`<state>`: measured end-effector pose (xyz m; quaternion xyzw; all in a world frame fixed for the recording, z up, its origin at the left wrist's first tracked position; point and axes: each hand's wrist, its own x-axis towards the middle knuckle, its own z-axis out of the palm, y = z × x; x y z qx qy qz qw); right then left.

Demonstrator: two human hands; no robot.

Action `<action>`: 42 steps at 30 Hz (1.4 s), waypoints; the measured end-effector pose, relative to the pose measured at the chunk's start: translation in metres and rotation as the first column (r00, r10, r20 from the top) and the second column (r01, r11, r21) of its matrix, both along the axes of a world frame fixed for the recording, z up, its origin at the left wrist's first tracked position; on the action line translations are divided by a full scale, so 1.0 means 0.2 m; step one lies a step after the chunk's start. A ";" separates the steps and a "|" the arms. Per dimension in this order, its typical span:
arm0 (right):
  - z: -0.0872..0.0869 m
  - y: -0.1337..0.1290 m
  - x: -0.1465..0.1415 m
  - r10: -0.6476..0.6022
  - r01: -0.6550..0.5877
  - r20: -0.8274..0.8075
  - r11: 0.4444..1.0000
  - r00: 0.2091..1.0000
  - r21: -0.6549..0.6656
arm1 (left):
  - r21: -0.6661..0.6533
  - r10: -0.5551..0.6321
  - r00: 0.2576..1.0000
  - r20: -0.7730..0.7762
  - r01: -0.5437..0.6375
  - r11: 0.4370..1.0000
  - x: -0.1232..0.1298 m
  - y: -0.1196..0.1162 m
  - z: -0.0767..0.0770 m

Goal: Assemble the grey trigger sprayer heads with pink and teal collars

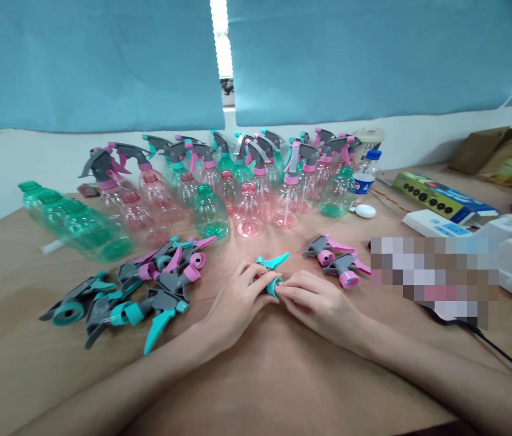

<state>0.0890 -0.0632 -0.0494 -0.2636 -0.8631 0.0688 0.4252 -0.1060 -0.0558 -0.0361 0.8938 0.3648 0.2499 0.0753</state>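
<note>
My left hand [237,300] is wrapped round a grey and teal spray head [274,286], its teal trigger pointing up and right. The fingertips of my right hand [322,303] are pinched at the open end of its teal collar; whatever they hold there is too small to make out. To the left lies a pile of loose spray heads [165,281] in grey with pink or teal parts. Two grey and pink spray heads [346,275] rest to the right, beyond my right hand.
Behind stand several pink bottles [249,212] and green bottles [211,212], many with spray heads on. At the right are a Pepsi bottle [363,181], a long box [437,197], a white power strip [437,224], a blurred-out device and a black cable [501,351].
</note>
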 end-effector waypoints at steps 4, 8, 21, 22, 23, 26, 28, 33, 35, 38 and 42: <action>0.01 -0.02 -0.02 -0.051 0.051 -0.017 0.998 0.999 -0.025 | 0.013 0.023 1.000 0.000 -0.023 1.000 0.00 0.00 -0.01; 0.00 -0.02 -0.03 -0.096 0.096 -0.028 0.995 0.995 0.000 | 0.013 0.050 0.999 0.014 -0.050 0.999 0.01 -0.01 -0.01; -0.02 -0.02 -0.04 -0.181 0.181 -0.054 0.983 0.982 -0.014 | 0.015 0.079 0.997 0.022 -0.079 0.997 0.02 -0.02 -0.01; -0.03 -0.02 -0.04 -0.186 0.185 -0.050 0.982 0.981 -0.035 | 0.010 0.084 0.996 0.028 -0.084 0.996 0.02 -0.02 -0.01; -0.04 -0.02 -0.04 -0.190 0.187 -0.051 0.981 0.980 -0.056 | 0.006 0.091 0.995 0.038 -0.091 0.996 0.02 -0.03 0.00; -0.05 -0.01 -0.04 -0.190 0.183 -0.069 0.978 0.979 -0.095 | -0.023 0.107 0.993 0.057 -0.106 0.994 0.03 -0.04 0.01; -0.04 -0.01 -0.04 -0.187 0.180 -0.081 0.980 0.979 -0.090 | -0.046 0.111 0.992 0.062 -0.109 0.993 0.03 -0.04 0.01; -0.01 -0.02 -0.04 -0.188 0.180 -0.113 0.981 0.976 -0.077 | -0.075 0.112 0.991 0.071 -0.106 0.991 0.03 -0.04 0.02; 0.01 -0.01 -0.02 -0.236 0.227 -0.137 0.971 0.962 -0.081 | -0.086 0.131 0.988 0.083 -0.124 0.989 0.02 -0.04 0.02; 0.05 0.01 0.04 -0.340 0.298 -0.214 0.932 0.916 -0.208 | -0.118 0.170 0.980 0.106 -0.158 0.980 0.02 -0.03 0.02; 0.09 0.06 0.10 -0.346 0.120 -0.298 0.807 0.890 -0.579 | -0.192 0.173 0.969 0.177 -0.139 0.972 0.01 -0.03 0.02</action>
